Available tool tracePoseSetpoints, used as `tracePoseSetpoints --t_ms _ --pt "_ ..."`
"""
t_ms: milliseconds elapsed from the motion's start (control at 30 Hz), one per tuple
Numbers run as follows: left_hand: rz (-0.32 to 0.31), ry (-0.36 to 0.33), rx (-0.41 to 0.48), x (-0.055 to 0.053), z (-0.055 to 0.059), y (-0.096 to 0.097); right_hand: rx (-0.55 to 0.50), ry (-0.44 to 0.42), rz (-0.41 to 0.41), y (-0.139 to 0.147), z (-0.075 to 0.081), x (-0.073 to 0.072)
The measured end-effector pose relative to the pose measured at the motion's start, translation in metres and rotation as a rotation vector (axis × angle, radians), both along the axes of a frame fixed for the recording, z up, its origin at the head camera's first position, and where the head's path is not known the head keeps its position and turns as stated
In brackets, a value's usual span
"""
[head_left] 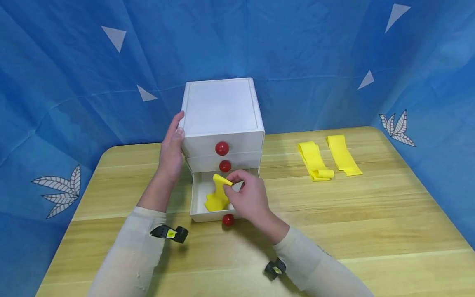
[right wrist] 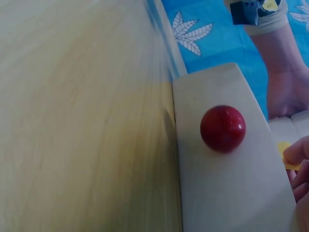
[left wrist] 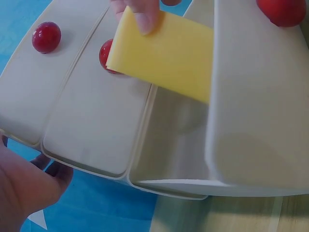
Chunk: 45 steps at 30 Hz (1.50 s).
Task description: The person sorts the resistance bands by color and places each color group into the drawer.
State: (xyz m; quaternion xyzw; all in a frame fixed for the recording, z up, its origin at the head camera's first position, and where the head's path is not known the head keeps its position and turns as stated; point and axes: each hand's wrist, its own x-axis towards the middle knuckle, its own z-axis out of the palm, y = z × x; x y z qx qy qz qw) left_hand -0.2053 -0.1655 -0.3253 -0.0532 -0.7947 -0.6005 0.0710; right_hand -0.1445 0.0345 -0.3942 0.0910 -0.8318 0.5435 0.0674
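A white three-drawer box (head_left: 222, 107) with red knobs stands on the table, its bottom drawer (head_left: 198, 194) pulled out. Above that drawer, my right hand (head_left: 250, 196) pinches the top end of a folded yellow cloth strip (head_left: 218, 196) between thumb and fingers. The strip's lower end hangs down inside the drawer. In the left wrist view the strip (left wrist: 164, 53) slants over the drawer's opening, overlapping the middle red knob (left wrist: 107, 57). My left hand (head_left: 171, 154) rests against the box's left side, thumb near the front edge, fingers along the wall.
Two more folded yellow strips (head_left: 315, 161) (head_left: 343, 154) lie side by side on the wooden table (head_left: 371, 218), right of the box. A blue patterned curtain (head_left: 308, 62) hangs close behind the box and around the table's sides. The bottom drawer's red knob (right wrist: 223, 129) sticks out in front.
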Motion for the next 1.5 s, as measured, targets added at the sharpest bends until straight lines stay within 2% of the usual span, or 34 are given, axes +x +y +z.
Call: tracePoseSetpoints --t_ms 467,967,1267,1500 --pt "-0.003 0.003 0.013 -0.001 0.001 0.000 0.149 -0.025 -0.017 0.019 0.002 -0.006" --pt "0.003 -0.009 0.012 -0.001 -0.001 0.000 0.324 0.004 -0.049 0.042 -0.001 -0.014" --pt "-0.001 -0.001 0.016 -0.002 -0.003 -0.001 0.302 0.049 -0.051 0.061 -0.006 -0.017" --pt "0.013 -0.022 0.004 -0.002 -0.002 0.000 0.278 0.112 -0.098 0.076 -0.006 -0.020"
